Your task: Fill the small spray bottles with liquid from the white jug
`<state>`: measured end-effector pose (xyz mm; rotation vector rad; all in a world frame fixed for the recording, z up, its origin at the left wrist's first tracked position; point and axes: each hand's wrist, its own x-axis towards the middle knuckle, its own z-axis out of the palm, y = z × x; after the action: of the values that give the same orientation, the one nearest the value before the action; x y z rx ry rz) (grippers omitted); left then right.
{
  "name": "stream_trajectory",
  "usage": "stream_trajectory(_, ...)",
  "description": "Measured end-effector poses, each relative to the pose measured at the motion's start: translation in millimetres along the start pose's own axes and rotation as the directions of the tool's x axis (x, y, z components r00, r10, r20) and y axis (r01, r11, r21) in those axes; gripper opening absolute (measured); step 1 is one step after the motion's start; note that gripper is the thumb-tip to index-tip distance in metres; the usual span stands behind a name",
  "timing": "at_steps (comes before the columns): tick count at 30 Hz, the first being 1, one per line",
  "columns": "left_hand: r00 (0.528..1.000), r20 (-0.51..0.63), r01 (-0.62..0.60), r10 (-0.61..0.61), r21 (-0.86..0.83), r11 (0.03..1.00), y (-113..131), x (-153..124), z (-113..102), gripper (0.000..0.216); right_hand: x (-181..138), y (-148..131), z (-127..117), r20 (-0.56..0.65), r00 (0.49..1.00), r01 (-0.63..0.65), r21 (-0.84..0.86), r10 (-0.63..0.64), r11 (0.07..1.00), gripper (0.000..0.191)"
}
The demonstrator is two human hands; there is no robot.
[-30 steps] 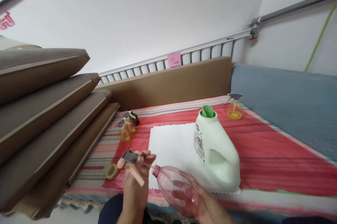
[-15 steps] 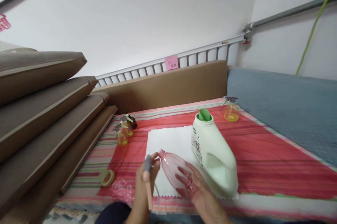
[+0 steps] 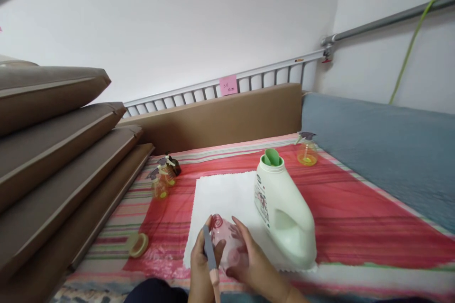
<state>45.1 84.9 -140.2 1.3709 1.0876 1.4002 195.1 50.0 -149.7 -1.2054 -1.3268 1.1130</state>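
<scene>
My right hand (image 3: 250, 262) grips a clear pink plastic bottle (image 3: 229, 243), held above the near edge of a white cloth (image 3: 223, 198) with its open neck pointing away from me. My left hand (image 3: 202, 265) is closed on a grey spray-trigger head (image 3: 209, 255) with a pink tip, right beside the bottle's neck. A white detergent jug (image 3: 284, 210) with an open green spout stands just to the right of both hands.
A red striped cover (image 3: 355, 208) lies over the bed. Two small yellow spray bottles (image 3: 161, 179) stand at the left, another (image 3: 306, 150) at the back right. A green cap (image 3: 138, 245) lies near left. Brown cushions (image 3: 53, 151) are stacked at left, a blue mattress (image 3: 384, 142) at right.
The bottle has swung from lying sideways to pointing neck away, closer to me. My left hand turned the trigger head and brought it alongside the bottle neck.
</scene>
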Motion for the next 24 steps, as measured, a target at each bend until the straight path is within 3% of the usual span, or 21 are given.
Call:
stream_trajectory(4, 1.000, -0.008, -0.026, 0.027, 0.075, 0.997, -2.8, -2.2, 7.9, 0.045, 11.7, 22.4, -3.4, 0.013, 0.992, 0.128, -0.175, -0.128, 0.976, 0.095)
stream_trajectory(11, 0.992, 0.088, -0.102, 0.092, 0.125, 0.987, -7.1, 6.8, 22.6, 0.028, 24.8, 60.2, -3.9, 0.001, 0.993, 0.120, -0.124, -0.121, 0.985, 0.091)
stream_trajectory(15, 0.993, 0.114, -0.025, 0.014, 0.099, 0.995, -6.2, 11.1, 22.5, 0.033, 23.8, 54.2, -0.3, -0.026, 0.994, 0.106, -0.095, -0.109, 0.990, 0.089)
stream_trajectory(18, 0.993, 0.110, 0.033, -0.038, 0.046, 0.998, -8.4, 10.3, 20.6, 0.039, 11.7, 42.6, -4.3, -0.104, 0.987, 0.107, -0.123, -0.120, 0.987, 0.073)
stream_trajectory(22, 0.991, 0.105, 0.086, -0.078, -0.073, 0.994, -18.5, 8.1, 20.0, 0.047, -28.4, 18.6, -35.1, -0.091, 0.981, 0.144, -0.264, -0.173, 0.954, 0.050)
stream_trajectory(24, 0.992, 0.087, 0.097, -0.091, -0.073, 0.993, -24.2, 7.8, 19.8, 0.049, -54.7, 3.2, -62.3, -0.174, 0.963, 0.143, -0.320, -0.207, 0.937, 0.029)
